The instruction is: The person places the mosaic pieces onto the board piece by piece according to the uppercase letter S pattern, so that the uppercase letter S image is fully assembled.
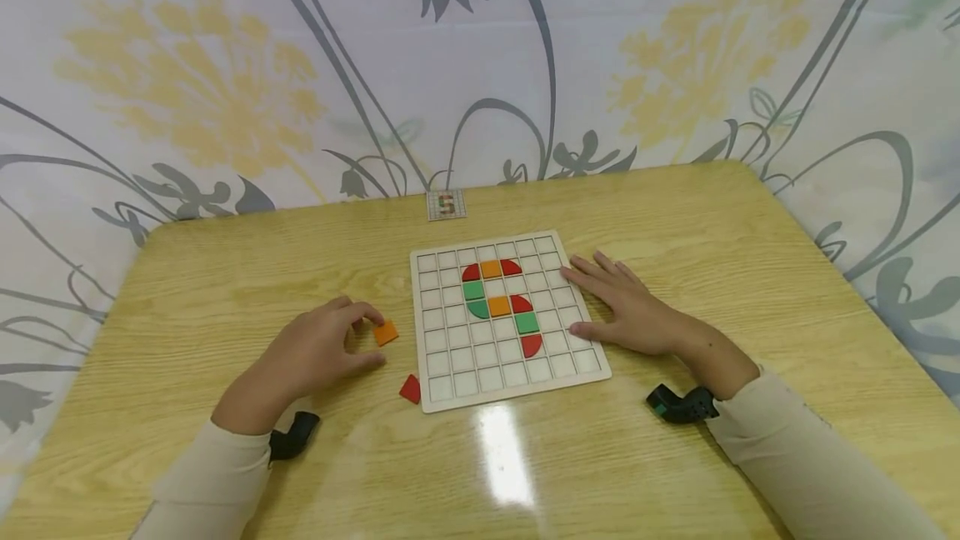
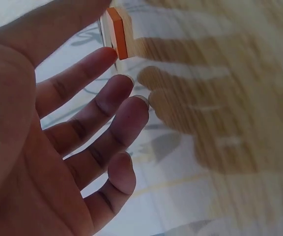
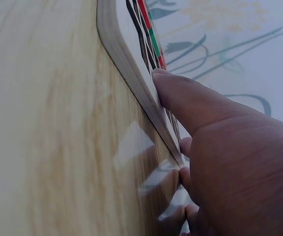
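My left hand (image 1: 315, 352) is by the board's left side, its index fingertip touching an orange square tile (image 1: 386, 332) on the table. The thumb stands apart below that tile. In the left wrist view the orange tile (image 2: 117, 33) lies flat at the index fingertip, the other fingers loosely bent. A red rounded tile (image 1: 410, 388) lies by the board's lower left edge. My right hand (image 1: 633, 311) rests spread at the right edge of the white gridded board (image 1: 457, 361), thumb on its rim (image 3: 149, 93). Red, orange and green tiles sit in the board's cells in a curving line.
Behind the board lies a small card (image 1: 446, 204) printed with a grid and a coloured S-like figure. The wooden table (image 1: 247, 282) meets a floral cloth (image 1: 480, 57) at the back. Dark curved devices (image 1: 682, 403) are worn at both wrists.
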### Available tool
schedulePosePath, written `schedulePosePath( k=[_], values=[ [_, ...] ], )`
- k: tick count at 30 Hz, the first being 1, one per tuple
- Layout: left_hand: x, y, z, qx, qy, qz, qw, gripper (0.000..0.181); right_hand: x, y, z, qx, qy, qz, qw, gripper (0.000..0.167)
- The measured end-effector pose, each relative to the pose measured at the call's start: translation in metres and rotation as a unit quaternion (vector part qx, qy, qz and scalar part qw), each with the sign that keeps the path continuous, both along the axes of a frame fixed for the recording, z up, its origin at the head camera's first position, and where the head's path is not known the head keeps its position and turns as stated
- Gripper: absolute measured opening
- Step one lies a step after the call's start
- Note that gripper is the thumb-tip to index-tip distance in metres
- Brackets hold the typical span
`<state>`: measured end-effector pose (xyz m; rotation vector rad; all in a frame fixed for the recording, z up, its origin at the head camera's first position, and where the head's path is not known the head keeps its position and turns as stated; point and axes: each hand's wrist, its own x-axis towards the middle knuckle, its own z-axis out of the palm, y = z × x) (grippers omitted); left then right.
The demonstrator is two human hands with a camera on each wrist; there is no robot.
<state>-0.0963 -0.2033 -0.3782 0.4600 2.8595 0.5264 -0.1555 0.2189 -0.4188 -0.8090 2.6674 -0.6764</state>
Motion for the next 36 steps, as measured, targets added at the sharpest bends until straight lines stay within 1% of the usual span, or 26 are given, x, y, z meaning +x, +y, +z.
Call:
schedulePosePath(
  k=[4, 10, 17, 24, 29, 36],
  values=[
    [-0.0016, -0.0005, -0.0015, 0.003, -0.009, 0.001, 0.9999, 0.034, -0.0001, -0.0001, -0.0001, 0.000, -0.003, 0.001, 1.0000, 0.082],
    [-0.0035, -0.0003, -0.0030, 0.007, -0.005, 0.010, 0.9999, 0.030, -0.0014, -0.0015, 0.0013, 0.000, 0.003, 0.003, 1.0000, 0.082],
    [-0.0025, 0.0028, -0.0041, 0.011, -0.016, 0.014, 0.9997, 0.031, -0.0002, -0.0002, 0.0007, -0.001, -0.004, 0.003, 1.0000, 0.082],
    [-0.0024, 0.0042, -0.0038, 0.011, -0.012, 0.014, 0.9998, 0.029, -0.0006, -0.0008, 0.0017, -0.001, 0.002, 0.002, 1.0000, 0.081],
    [-0.0020, 0.0043, -0.0052, 0.008, -0.016, 0.013, 0.9997, 0.027, 0.0026, -0.0009, 0.0015, -0.005, -0.006, 0.003, 1.0000, 0.081],
    [-0.0017, 0.0055, -0.0057, 0.011, -0.028, 0.023, 0.9993, 0.026, 0.0024, -0.0009, 0.0015, -0.009, -0.007, 0.001, 0.9999, 0.081]
  ],
)
